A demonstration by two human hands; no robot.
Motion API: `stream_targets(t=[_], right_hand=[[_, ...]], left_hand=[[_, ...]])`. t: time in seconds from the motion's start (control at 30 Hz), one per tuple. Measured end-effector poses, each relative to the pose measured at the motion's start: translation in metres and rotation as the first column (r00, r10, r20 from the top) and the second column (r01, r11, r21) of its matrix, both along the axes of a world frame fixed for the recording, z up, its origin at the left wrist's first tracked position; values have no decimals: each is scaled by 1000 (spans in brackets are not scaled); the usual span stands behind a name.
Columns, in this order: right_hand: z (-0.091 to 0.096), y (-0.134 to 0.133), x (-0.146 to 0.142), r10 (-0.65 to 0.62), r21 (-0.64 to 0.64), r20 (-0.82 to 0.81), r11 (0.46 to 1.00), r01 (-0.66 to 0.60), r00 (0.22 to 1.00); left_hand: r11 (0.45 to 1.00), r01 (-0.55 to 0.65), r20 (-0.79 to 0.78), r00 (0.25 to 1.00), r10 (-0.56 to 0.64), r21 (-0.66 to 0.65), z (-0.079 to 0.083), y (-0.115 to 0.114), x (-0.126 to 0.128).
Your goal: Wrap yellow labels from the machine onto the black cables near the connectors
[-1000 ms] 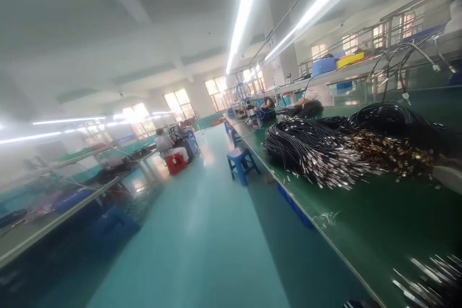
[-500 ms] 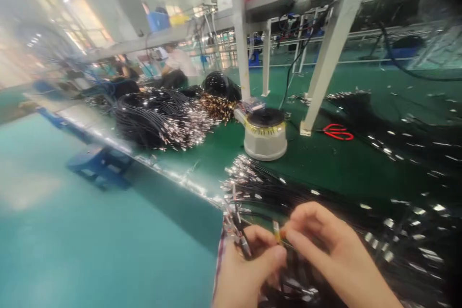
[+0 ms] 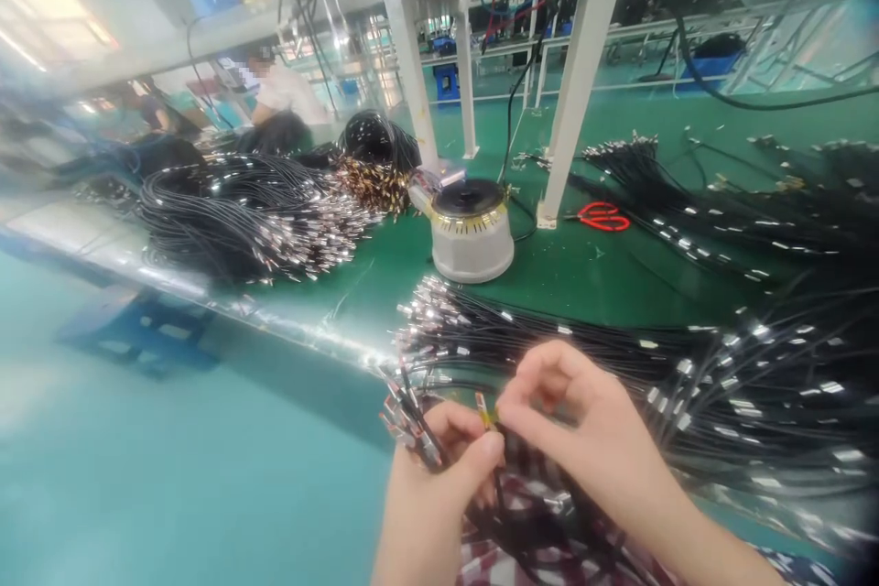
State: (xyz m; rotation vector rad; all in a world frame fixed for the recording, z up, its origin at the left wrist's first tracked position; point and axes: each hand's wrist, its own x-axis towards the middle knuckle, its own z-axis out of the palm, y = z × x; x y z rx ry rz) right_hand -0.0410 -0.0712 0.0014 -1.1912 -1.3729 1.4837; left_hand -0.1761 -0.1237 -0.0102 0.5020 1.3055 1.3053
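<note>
My left hand (image 3: 446,462) is closed around several black cables (image 3: 416,426) with silvery connector ends. Between its thumb and index finger one cable end (image 3: 482,403) stands up, with yellow tape (image 3: 489,419) around or against it. My right hand (image 3: 567,398) is pinched at the edge of that tape, thumb and index finger together. The held cables hang down over a checked cloth on my lap. Beyond the hands sits a round white tape dispenser (image 3: 472,247) with a black top and short yellow strips around its rim.
Bundled black cables (image 3: 549,330) cover the green tabletop (image 3: 549,279) to the right. Coiled cables (image 3: 226,211) lie at left. Red-handled scissors (image 3: 604,216) lie near a white shelf leg (image 3: 577,82). A blue stool (image 3: 144,320) stands below the table edge; a person (image 3: 285,92) sits farther back.
The view has turned, so the table and its contents sit farther left and higher. Both hands remain close together at the taped cable end, my right fingertips still at the tape.
</note>
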Motion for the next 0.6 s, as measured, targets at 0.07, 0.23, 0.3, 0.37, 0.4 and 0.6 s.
stream_targets(t=[0.07,0.23,0.3,0.37,0.4,0.6], right_hand=[[-2,1,0,-7,-30,-39,1000,6,999],[-4,3,-1,11,-86,-133,996,-23,991],[-3,4,-1,35,-111,-202,992,-59,979],[-2,4,-1,62,-123,-265,988,-97,962],[-2,4,-2,73,-122,-288,986,-113,955],[-8,2,-4,88,-93,-374,987,-132,923]], left_hand=[[1000,-9,15,1000,9,2,0,-1,0],[1000,14,85,996,-14,7,-4,-5,0],[999,42,103,994,-43,17,-5,-6,0],[998,66,113,991,-68,25,-6,-6,-1],[997,75,120,990,-78,26,-6,-6,-1],[993,113,106,988,-114,22,-6,-5,-2]])
